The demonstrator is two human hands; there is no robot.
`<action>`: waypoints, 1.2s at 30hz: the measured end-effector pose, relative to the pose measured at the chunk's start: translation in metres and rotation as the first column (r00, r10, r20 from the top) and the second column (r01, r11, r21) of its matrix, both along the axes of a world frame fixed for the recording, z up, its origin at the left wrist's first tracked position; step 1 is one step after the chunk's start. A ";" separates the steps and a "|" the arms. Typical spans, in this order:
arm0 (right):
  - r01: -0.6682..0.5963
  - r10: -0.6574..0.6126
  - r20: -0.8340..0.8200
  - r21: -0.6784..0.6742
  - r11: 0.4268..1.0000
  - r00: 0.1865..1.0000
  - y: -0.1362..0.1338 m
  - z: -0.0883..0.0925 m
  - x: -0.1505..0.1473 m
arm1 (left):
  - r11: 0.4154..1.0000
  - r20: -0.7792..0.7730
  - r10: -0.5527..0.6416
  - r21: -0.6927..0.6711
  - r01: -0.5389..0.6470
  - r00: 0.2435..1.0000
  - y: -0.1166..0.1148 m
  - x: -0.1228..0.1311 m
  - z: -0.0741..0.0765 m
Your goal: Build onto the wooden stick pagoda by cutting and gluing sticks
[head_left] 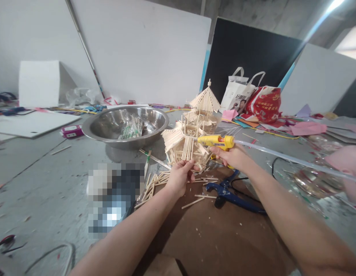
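Note:
A tiered pagoda model point(173, 143) built from thin wooden sticks stands in front of me, with a pointed roof at its top. My right hand point(228, 153) is wrapped around the handle of a yellow glue gun point(214, 141), whose nozzle points left at the lower roof. A long translucent glue stick point(281, 154) trails out of the gun's back. At the near edge of that roof, my left hand point(182, 174) is closed in a pinch at the lower end of a wooden stick point(188, 148). Its fingers partly hide the stick's end.
Loose sticks point(155, 184) lie left of my left hand on a brown board point(223, 237). Blue-handled cutters point(232, 195) rest to the right. A steel basin point(100, 132) holds bagged sticks. Behind are a red bag point(265, 103), a white bag point(235, 92) and coloured paper.

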State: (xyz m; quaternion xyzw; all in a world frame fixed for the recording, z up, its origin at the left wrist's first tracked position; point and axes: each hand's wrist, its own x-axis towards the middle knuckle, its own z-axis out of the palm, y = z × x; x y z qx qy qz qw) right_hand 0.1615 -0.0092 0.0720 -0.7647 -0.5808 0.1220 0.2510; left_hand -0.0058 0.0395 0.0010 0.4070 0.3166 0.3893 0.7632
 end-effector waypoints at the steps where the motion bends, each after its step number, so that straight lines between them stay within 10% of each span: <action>1: -0.001 0.001 0.003 0.000 1.000 1.000 0.000 0.000 0.000 | 1.000 0.000 0.000 0.004 0.000 1.000 0.000 0.000 0.000; 36: -0.002 0.002 0.003 0.001 1.000 1.000 0.004 -0.003 0.000 | 0.996 -0.043 0.078 0.056 -0.076 0.996 -0.003 0.004 -0.001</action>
